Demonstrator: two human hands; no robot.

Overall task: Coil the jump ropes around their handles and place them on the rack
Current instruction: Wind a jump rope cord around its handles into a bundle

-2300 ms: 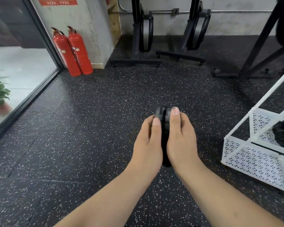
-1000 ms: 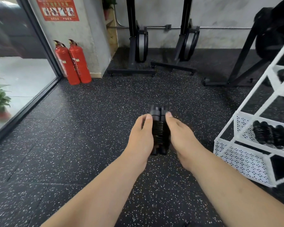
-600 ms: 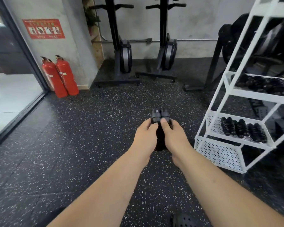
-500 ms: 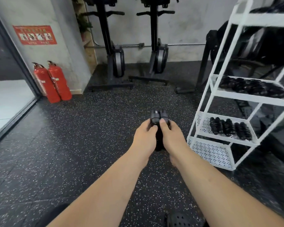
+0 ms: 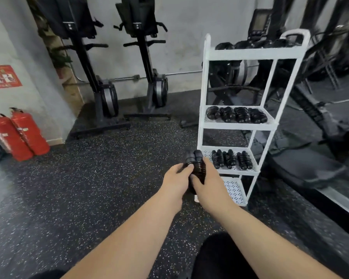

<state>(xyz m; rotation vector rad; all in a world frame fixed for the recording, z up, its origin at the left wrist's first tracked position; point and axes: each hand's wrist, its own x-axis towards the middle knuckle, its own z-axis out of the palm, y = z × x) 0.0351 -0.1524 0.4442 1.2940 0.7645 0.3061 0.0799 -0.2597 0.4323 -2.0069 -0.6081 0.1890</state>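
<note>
As the 2 red fire extinguishers (image 5: 26, 133) slide leftward, left hand (image 5: 176, 179) and right hand (image 5: 208, 184) still clasp the black coiled jump rope (image 5: 197, 165) in front of the white 4-tier metal rack (image 5: 250, 54), now in full view; rope's lower end hidden.

Both my bare arms reach forward and converge ahead of me: left forearm (image 5: 133, 234) from lower left, right forearm (image 5: 270, 238) from lower right. Left hand (image 5: 176, 178) is back-up, fingers curled onto the left side of the black jump rope bundle, cord wound round its paired handles (image 5: 197, 166). Right hand (image 5: 208, 184) wraps the bundle's right side, thumb lying against the coils. The hands sit just beside each other.
</note>
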